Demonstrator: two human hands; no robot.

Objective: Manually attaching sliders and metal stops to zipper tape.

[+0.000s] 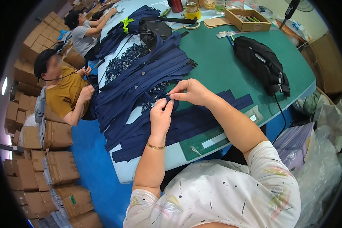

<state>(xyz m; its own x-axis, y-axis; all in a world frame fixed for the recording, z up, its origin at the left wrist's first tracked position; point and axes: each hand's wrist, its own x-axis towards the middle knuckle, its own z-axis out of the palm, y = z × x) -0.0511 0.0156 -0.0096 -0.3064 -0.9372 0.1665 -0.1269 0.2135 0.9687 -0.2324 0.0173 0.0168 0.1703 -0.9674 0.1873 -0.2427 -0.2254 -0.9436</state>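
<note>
My left hand (160, 117) and my right hand (190, 92) meet over a navy zipper strip (186, 121) on the green table (220, 68). Both pinch the strip's end, and the right fingertips seem to hold a small slider against it. A loose heap of small dark sliders (155, 95) lies just left of my hands. Beyond it, a thick pile of navy zipper strips (140, 79) fans across the table. More strips (239, 100) lie flat under my right forearm.
A black bag (264, 64) with a cable lies at the right. A cardboard tray (247, 19), tape roll (192, 25) and jars stand at the far edge. Two other people (64, 87) work at the left. Stacked cardboard boxes (57, 167) line the blue floor; plastic bags (319, 167) sit right.
</note>
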